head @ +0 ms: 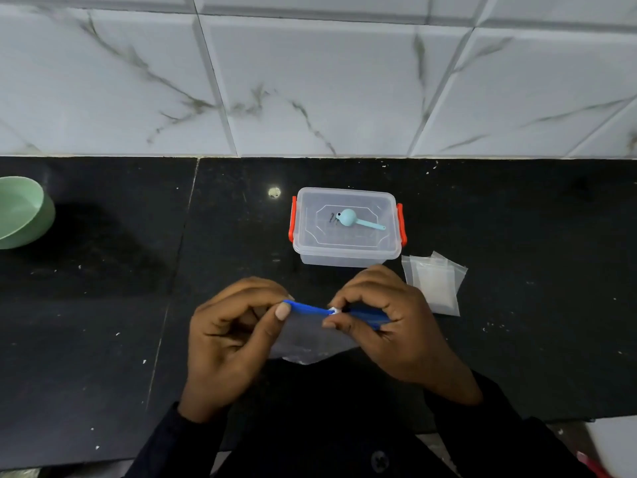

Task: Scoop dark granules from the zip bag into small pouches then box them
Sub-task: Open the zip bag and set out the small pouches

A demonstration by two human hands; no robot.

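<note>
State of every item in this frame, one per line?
Zip bag: held by both hands, slider midway.
Left hand: pinches the zip strip.
Right hand: pinches the slider.
Box: lid on.
Scoop: lying on the lid.
Pouches: flat on counter.
Bowl: upright.

This looks like a home kitchen. A black, speckled stone bench point(103, 305) runs up to a wall of glossy white tiles point(310, 81) veined grey like marble, at 12 o'clock. A pale green bowl point(20, 212) stands at the 9 o'clock edge. Just past centre sits a clear plastic food box point(344, 250) with orange clips, a small blue measuring scoop point(355, 219) lying on its lid.
</note>
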